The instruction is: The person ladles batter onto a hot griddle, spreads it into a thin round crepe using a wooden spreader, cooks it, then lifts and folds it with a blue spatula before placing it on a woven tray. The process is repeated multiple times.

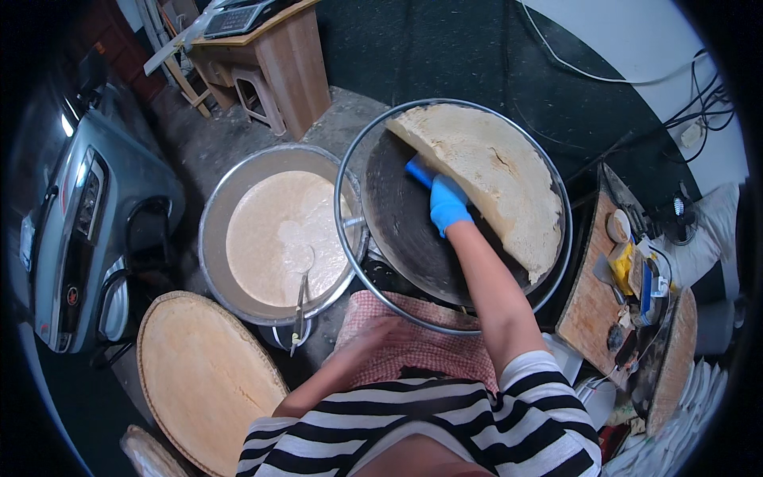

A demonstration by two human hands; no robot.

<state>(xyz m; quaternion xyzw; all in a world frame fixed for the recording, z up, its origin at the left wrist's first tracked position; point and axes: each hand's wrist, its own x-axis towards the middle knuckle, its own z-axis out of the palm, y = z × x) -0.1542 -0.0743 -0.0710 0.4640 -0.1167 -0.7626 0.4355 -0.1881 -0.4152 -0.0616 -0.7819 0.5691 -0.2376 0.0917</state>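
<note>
My right hand (pixel 450 205), in a light blue glove, is closed on a darker blue tool (pixel 417 169) whose exact kind is hard to make out. It is over the dark round griddle pan (pixel 397 230), at the straight edge of a large pale flatbread (pixel 501 175). The flatbread lies folded into a half-round on the pan's right side, and some of my fingers are hidden near its edge. Smeared by motion, my left hand (pixel 372 338) hangs in front of my red-checked apron (pixel 425 326); its fingers cannot be read.
Left of the pan stands a metal tub (pixel 218 254) of beige batter with a ladle (pixel 300 310) in it. A round tray of flatbread (pixel 203 381) is at lower left, near a scooter (pixel 87 215). A cluttered wooden board (pixel 588 306) flanks the right side. Behind is a wooden desk (pixel 290 67).
</note>
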